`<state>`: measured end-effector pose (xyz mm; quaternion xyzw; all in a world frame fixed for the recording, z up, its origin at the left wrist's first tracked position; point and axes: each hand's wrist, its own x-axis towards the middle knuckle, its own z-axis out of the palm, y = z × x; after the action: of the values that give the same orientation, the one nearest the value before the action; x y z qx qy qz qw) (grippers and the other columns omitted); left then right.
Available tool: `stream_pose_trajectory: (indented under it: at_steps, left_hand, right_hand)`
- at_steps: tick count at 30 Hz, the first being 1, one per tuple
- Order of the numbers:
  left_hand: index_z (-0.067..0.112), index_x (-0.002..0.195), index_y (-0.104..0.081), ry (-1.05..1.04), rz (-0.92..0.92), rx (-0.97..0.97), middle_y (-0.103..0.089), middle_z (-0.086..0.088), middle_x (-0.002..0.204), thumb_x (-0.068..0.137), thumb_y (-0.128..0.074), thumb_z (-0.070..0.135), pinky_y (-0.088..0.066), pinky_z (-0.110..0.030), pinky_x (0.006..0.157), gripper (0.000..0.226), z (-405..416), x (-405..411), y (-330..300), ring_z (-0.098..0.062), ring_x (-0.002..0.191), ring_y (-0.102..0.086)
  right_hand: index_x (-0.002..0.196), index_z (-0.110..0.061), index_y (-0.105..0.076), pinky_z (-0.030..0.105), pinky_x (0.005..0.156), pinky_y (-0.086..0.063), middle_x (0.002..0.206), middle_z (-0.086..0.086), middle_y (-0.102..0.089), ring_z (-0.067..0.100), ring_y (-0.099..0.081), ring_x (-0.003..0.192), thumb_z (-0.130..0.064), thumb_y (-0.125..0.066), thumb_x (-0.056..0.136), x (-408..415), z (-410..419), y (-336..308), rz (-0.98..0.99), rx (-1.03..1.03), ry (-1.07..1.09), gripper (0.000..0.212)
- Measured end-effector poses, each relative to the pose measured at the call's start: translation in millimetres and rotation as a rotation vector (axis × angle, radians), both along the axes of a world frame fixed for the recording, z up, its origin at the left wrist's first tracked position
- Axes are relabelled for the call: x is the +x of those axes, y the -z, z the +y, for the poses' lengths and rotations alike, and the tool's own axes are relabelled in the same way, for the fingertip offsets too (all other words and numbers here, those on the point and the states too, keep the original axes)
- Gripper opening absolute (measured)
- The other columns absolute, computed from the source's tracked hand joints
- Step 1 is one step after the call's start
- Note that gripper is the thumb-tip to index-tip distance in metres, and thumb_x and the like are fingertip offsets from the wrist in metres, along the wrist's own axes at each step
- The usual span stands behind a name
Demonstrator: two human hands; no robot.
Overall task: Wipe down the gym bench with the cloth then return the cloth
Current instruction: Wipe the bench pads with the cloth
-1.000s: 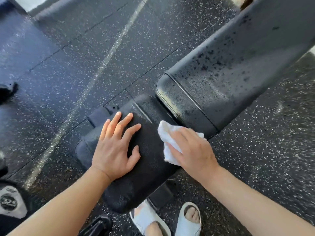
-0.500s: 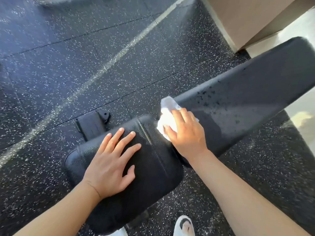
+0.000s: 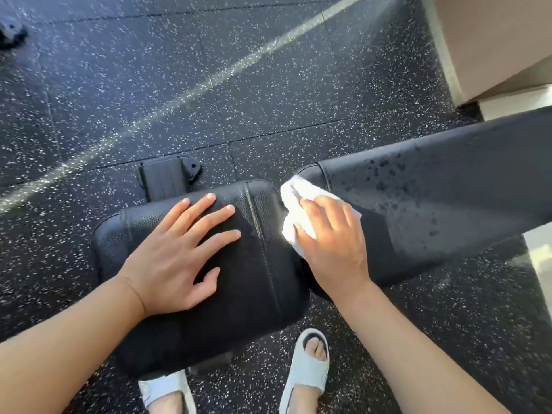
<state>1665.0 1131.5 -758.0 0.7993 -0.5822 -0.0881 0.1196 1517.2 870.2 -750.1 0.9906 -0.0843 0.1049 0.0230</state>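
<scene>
at the far left a dark object [image 3: 12,37] sits at the edge of the speckled black rubber floor [image 3: 119,85], too cropped to identify. a pale painted line [image 3: 185,97] runs diagonally across the floor tiles. next, the left hand [image 3: 176,258] lies flat on the seat pad [image 3: 268,294] of the black gym bench, fingers straight and spread, thumb out to the side, holding nothing. just beyond the seat pad's far edge a black bracket of the bench frame [image 3: 167,180] shows against the floor.

to the right of the left hand, across a stitched seam in the seat pad, the white cloth [image 3: 295,210] is bunched at the gap where the seat pad meets the long back pad [image 3: 448,198]. the right hand [image 3: 331,243] covers the cloth's right part, its fingers curled over it and pressing it onto the near end of the back pad; the cloth's left part sticks out past the fingertips. the two hands are near each other but apart, with the cloth between them.

further right, the back pad carries dark droplets across its surface. below, two feet in pale slide sandals [image 3: 307,369] stand on the floor, one partly under the seat pad. a beige wall [image 3: 493,40] fills the upper right corner.
</scene>
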Motion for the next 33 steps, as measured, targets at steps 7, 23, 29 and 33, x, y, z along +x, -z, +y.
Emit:
stream_pose_trajectory:
  at_steps: [7,23,29,33]
  left_hand:
    - [0.023,0.146,-0.056,-0.011,-0.009,0.012,-0.037,-0.008,0.167,0.084,-0.057,0.044,-0.017,-0.061,0.128,0.065,-3,-1,-2,-0.039,0.159,-0.022]
    - [0.022,0.145,-0.06,-0.016,-0.023,0.015,-0.039,-0.01,0.166,0.084,-0.057,0.043,-0.021,-0.063,0.126,0.065,-4,-2,-5,-0.04,0.159,-0.024]
    - [0.023,0.147,-0.056,-0.011,-0.016,-0.018,-0.036,-0.008,0.167,0.086,-0.057,0.045,-0.018,-0.062,0.127,0.065,-2,-1,1,-0.038,0.16,-0.021]
    - [0.022,0.147,-0.056,-0.011,-0.013,-0.005,-0.037,-0.009,0.167,0.086,-0.057,0.045,-0.018,-0.062,0.127,0.065,-2,-1,0,-0.038,0.16,-0.021]
  right_hand:
    - [0.123,-0.013,-0.069,0.037,0.081,-0.049,0.115,0.002,-0.065,0.025,-0.058,0.093,-0.033,-0.067,0.101,-62,1,-4,-0.028,0.272,0.098,0.03]
    - [0.12,-0.015,-0.066,0.042,0.094,-0.047,0.121,0.002,-0.062,0.028,-0.057,0.106,-0.032,-0.053,0.106,-29,-20,-6,0.001,0.254,-0.123,0.026]
    - [0.117,-0.012,-0.066,0.044,0.091,-0.049,0.117,0.007,-0.063,0.031,-0.06,0.101,-0.039,-0.056,0.105,-39,-34,-1,0.026,0.34,-0.156,0.031]
    - [0.109,-0.01,-0.068,0.04,0.082,-0.048,0.108,0.007,-0.064,0.027,-0.055,0.094,-0.033,-0.066,0.097,21,-40,-1,-0.049,0.304,-0.081,0.026]
